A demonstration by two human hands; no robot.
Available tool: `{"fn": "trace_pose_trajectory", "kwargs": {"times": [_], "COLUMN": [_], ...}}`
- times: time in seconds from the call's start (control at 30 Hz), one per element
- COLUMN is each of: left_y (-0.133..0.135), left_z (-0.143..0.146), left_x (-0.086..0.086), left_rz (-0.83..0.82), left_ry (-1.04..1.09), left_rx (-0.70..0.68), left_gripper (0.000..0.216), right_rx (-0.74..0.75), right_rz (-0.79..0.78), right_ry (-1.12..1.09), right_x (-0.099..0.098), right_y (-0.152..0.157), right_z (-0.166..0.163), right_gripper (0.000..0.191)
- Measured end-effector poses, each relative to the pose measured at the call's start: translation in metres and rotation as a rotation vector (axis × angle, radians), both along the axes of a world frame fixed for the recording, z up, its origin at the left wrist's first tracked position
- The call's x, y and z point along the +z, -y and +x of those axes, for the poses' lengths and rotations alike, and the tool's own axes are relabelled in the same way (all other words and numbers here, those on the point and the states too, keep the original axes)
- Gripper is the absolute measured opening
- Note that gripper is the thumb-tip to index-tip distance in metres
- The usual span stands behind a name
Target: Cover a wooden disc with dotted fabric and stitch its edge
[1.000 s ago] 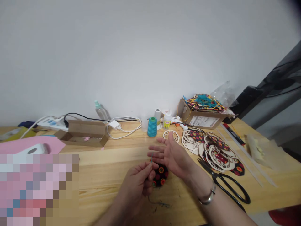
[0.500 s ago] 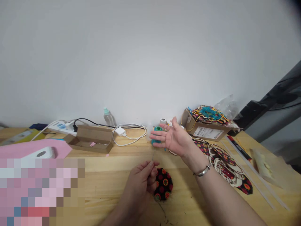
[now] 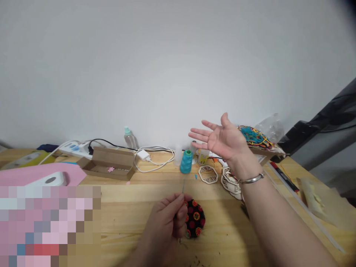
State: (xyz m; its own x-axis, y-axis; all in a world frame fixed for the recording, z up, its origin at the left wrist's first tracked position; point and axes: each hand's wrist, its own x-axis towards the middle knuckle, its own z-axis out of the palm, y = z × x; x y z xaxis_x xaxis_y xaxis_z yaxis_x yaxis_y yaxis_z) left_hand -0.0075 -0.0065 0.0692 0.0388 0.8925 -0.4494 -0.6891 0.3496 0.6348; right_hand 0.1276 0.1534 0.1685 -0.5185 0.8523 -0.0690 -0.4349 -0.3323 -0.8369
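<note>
We find the left hand [image 3: 171,215] pinching a thin strand [image 3: 183,186] between thumb and forefinger, its visible length pointing upward, seemingly gripped so for fine control; the other left fingers curl beside a round patterned fabric piece [image 3: 196,218], which sits just right of them, over the counter [image 3: 125,215]; whether they touch it, we cannot tell. We note the right hand [image 3: 225,141] raised well apart, palm up, fingers spread and grasping nothing visible, perhaps for clearance; the teal thread spool [image 3: 186,162] stands upright beyond, presumably for easy unwinding; a lattice cutout [image 3: 207,181] lies flat near it, likely for stability.
</note>
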Motion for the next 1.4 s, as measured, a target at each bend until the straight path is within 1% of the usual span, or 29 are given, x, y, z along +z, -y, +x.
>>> {"fn": "trace_pose_trajectory", "kwargs": {"times": [0.1, 0.2, 0.37, 0.4, 0.47, 0.53, 0.57, 0.6, 0.67, 0.7, 0.73, 0.77, 0.8, 0.83, 0.87, 0.9, 0.93, 1.0, 1.07, 1.13, 1.17, 1.2, 1.23, 1.3, 1.37, 1.4], "left_y": [0.007, 0.015, 0.026, 0.028, 0.032, 0.035, 0.036, 0.038, 0.040, 0.040, 0.041, 0.041, 0.042, 0.042, 0.042, 0.042, 0.043, 0.044, 0.045, 0.047, 0.048, 0.049, 0.050, 0.051, 0.053, 0.053], "left_z": [-0.002, -0.004, -0.007, -0.008, -0.009, -0.009, -0.010, -0.010, -0.010, -0.009, -0.008, -0.007, -0.006, -0.004, -0.002, -0.001, 0.001, 0.005, 0.008, 0.010, 0.011, 0.011, 0.011, 0.011, 0.010, 0.009], "left_x": [-0.003, -0.007, -0.015, -0.016, -0.019, -0.021, -0.023, -0.024, -0.027, -0.028, -0.029, -0.029, -0.030, -0.030, -0.030, -0.030, -0.030, -0.029, -0.028, -0.027, -0.027, -0.026, -0.026, -0.026, -0.027, -0.028], "left_rz": [-0.025, -0.046, -0.069, -0.075, -0.085, -0.083, -0.079, -0.077, -0.072, -0.071, -0.068, -0.066, -0.064, -0.060, -0.061, -0.066, -0.073, -0.084, -0.086, -0.080, -0.075, -0.067, -0.055, -0.036, -0.029, -0.025], "left_ry": [-0.004, -0.004, -0.050, -0.068, -0.103, -0.125, -0.132, -0.137, -0.145, -0.150, -0.156, -0.162, -0.171, -0.185, -0.202, -0.220, -0.236, -0.270, -0.319, -0.368, -0.388, -0.407, -0.427, -0.465, -0.472, -0.458], "left_rx": [-0.044, -0.084, -0.116, -0.114, -0.105, -0.099, -0.093, -0.090, -0.090, -0.096, -0.103, -0.112, -0.118, -0.121, -0.125, -0.133, -0.148, -0.185, -0.221, -0.255, -0.276, -0.301, -0.327, -0.372, -0.392, -0.383], "left_gripper": [0.032, 0.032, 0.036, 0.036, 0.035, 0.035, 0.035, 0.035, 0.032, 0.031, 0.031, 0.031, 0.030, 0.030, 0.030, 0.030, 0.030, 0.030, 0.029, 0.027, 0.027, 0.028, 0.030, 0.030, 0.030, 0.030], "right_rx": [-0.067, -0.172, -0.379, -0.406, -0.427, -0.429, -0.434, -0.441, -0.401, -0.324, -0.174, -0.033, 0.015, -0.031, -0.108, -0.192, -0.233, -0.230, -0.203, -0.141, -0.080, -0.008, 0.058, 0.136, 0.134, 0.121], "right_rz": [0.106, 0.221, 0.409, 0.455, 0.585, 0.731, 0.780, 0.806, 0.789, 0.780, 0.779, 0.821, 0.865, 0.905, 0.914, 0.924, 0.941, 0.918, 0.775, 0.607, 0.545, 0.495, 0.450, 0.377, 0.325, 0.314], "right_ry": [0.034, 0.121, 0.258, 0.277, 0.312, 0.353, 0.379, 0.418, 0.564, 0.702, 0.914, 1.127, 1.335, 1.497, 1.602, 1.625, 1.564, 1.293, 1.004, 0.792, 0.713, 0.647, 0.598, 0.548, 0.541, 0.545], "right_x": [0.019, 0.041, 0.081, 0.088, 0.097, 0.097, 0.092, 0.083, 0.053, 0.033, 0.012, -0.009, -0.030, -0.049, -0.064, -0.078, -0.088, -0.102, -0.110, -0.117, -0.120, -0.123, -0.125, -0.128, -0.130, -0.130], "right_y": [0.003, 0.011, 0.034, 0.040, 0.051, 0.061, 0.066, 0.069, 0.075, 0.078, 0.081, 0.085, 0.089, 0.095, 0.103, 0.111, 0.120, 0.136, 0.147, 0.151, 0.151, 0.150, 0.148, 0.146, 0.145, 0.145], "right_z": [0.008, 0.014, 0.037, 0.044, 0.060, 0.073, 0.077, 0.080, 0.082, 0.083, 0.083, 0.083, 0.083, 0.083, 0.081, 0.079, 0.074, 0.062, 0.048, 0.036, 0.032, 0.029, 0.027, 0.026, 0.026, 0.026], "right_gripper": [0.067, 0.072, 0.093, 0.094, 0.087, 0.080, 0.079, 0.074, 0.044, 0.032, 0.027, 0.022, 0.024, 0.029, 0.031, 0.027, 0.022, 0.019, 0.019, 0.031, 0.036, 0.039, 0.037, 0.021, 0.005, 0.007]}}
